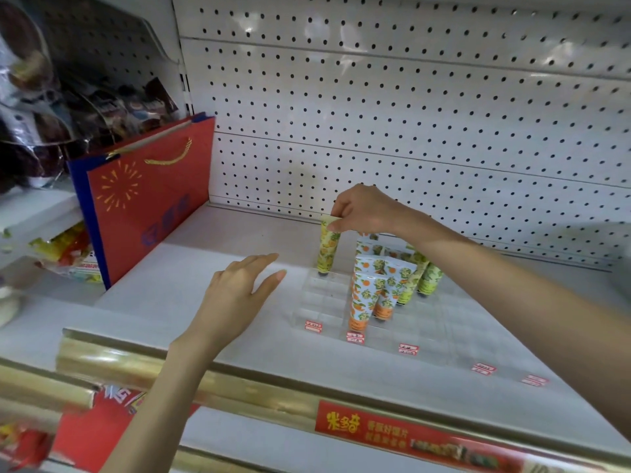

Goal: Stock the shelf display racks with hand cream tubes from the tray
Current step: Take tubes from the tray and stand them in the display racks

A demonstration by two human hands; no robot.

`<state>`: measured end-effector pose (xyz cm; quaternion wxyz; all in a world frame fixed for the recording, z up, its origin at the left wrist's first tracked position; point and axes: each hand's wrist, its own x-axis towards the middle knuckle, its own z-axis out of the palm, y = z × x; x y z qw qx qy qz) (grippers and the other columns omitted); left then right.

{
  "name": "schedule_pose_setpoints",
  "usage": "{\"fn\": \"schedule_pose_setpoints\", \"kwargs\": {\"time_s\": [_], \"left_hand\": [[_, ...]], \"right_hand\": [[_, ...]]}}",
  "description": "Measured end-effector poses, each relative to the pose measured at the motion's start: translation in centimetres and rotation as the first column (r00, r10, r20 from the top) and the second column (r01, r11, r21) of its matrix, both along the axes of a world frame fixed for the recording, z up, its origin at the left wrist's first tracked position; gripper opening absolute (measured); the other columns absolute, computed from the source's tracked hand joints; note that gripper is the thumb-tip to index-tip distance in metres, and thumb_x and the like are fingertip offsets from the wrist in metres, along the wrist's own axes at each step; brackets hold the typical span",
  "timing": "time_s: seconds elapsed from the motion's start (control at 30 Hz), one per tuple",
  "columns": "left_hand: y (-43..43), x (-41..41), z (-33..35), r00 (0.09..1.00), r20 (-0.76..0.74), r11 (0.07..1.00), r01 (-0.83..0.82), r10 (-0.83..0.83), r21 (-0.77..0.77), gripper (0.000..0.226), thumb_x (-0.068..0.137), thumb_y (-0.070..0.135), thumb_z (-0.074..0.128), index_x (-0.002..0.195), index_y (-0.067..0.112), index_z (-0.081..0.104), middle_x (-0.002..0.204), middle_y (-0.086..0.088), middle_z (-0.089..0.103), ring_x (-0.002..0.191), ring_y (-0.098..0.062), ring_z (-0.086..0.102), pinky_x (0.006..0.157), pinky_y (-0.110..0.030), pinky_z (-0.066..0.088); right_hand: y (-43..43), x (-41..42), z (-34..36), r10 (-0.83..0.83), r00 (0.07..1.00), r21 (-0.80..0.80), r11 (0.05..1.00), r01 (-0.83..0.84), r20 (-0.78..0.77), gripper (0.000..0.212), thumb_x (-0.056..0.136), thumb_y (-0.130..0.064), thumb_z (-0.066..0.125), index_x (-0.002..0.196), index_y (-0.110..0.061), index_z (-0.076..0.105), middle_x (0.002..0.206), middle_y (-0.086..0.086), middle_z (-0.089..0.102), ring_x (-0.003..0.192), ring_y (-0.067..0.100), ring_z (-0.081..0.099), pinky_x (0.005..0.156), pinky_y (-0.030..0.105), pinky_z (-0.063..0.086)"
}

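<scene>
My right hand (363,208) pinches the flat top end of a yellow floral hand cream tube (326,249), which stands cap-down in a back left slot of the clear acrylic display rack (317,303). Several orange-patterned tubes (363,295) and green-patterned tubes (428,279) stand cap-down in the rack to the right. My left hand (239,291) hovers open over the white shelf (191,285), left of the rack, holding nothing. The tray is out of sight.
A red and blue gift bag (146,196) stands at the shelf's left end. White pegboard (409,114) backs the shelf. A gold rail (211,377) with a red label strip (409,435) runs along the front edge. Small red price tags (408,349) line the rack front.
</scene>
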<state>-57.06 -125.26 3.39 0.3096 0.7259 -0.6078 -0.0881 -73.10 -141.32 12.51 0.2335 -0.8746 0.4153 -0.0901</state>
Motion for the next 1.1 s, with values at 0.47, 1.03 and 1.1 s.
{"fn": "schedule_pose_setpoints", "kwargs": {"time_s": [0.47, 1.03, 1.1], "left_hand": [[0.2, -4.2, 5.8, 0.993, 0.116, 0.993, -0.001, 0.015, -0.121, 0.040, 0.096, 0.035, 0.044, 0.134, 0.021, 0.049, 0.137, -0.001, 0.051, 0.126, -0.027, 0.043, 0.103, -0.043, 0.033], [1.8, -30.3, 9.9, 0.893, 0.425, 0.966, 0.222, -0.145, -0.136, 0.088, 0.072, 0.062, 0.003, 0.145, 0.022, 0.032, 0.150, 0.000, 0.033, 0.137, -0.025, 0.029, 0.112, -0.048, 0.017], [2.1, -34.0, 9.4, 0.885, 0.423, 0.966, 0.247, -0.193, -0.076, 0.096, 0.065, 0.065, -0.002, 0.147, 0.025, 0.026, 0.153, 0.002, 0.026, 0.140, -0.022, 0.023, 0.113, -0.044, 0.012]], "right_hand": [[3.3, -9.3, 4.1, -0.047, 0.984, -0.173, 0.982, 0.078, 0.174, 0.037, 0.094, -0.039, 0.051, 0.126, -0.020, 0.055, 0.131, -0.003, 0.054, 0.119, 0.014, 0.050, 0.092, 0.017, 0.038], [17.3, -41.0, 0.7, -0.473, 0.873, -0.581, 0.745, 0.328, -0.114, 0.077, 0.084, -0.068, 0.006, 0.148, -0.027, 0.017, 0.156, -0.006, 0.017, 0.142, 0.016, 0.017, 0.114, 0.038, 0.017], [19.0, -44.7, 0.0, -0.520, 0.847, -0.584, 0.724, 0.367, -0.112, 0.086, 0.076, -0.068, -0.003, 0.148, -0.027, 0.020, 0.154, -0.006, 0.021, 0.141, 0.017, 0.021, 0.113, 0.039, 0.019]]}}
